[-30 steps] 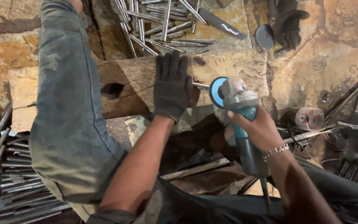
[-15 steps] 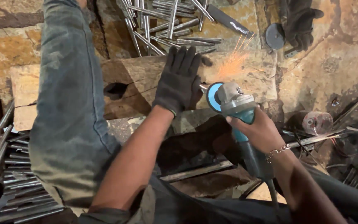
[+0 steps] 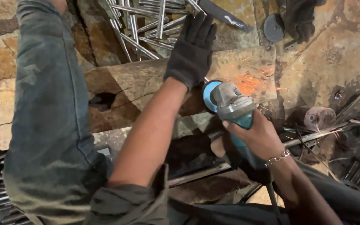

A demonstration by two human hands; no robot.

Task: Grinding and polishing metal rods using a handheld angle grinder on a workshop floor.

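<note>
Right hand point(image 3: 259, 135) wrapped tight around the angle grinder point(image 3: 234, 110), its disc sparking on the wooden block point(image 3: 134, 83); the gloved left hand point(image 3: 192, 50), fingers spread, pressed flat beside the disc.

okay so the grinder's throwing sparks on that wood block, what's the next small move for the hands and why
Probably keep the left hand pressing the workpiece flat on the wooden block and ease the angle grinder steadily on. Sparks fly off to the right of the blue disc guard, so the cut looks unfinished, and the right hand alone grips the tool.
</note>
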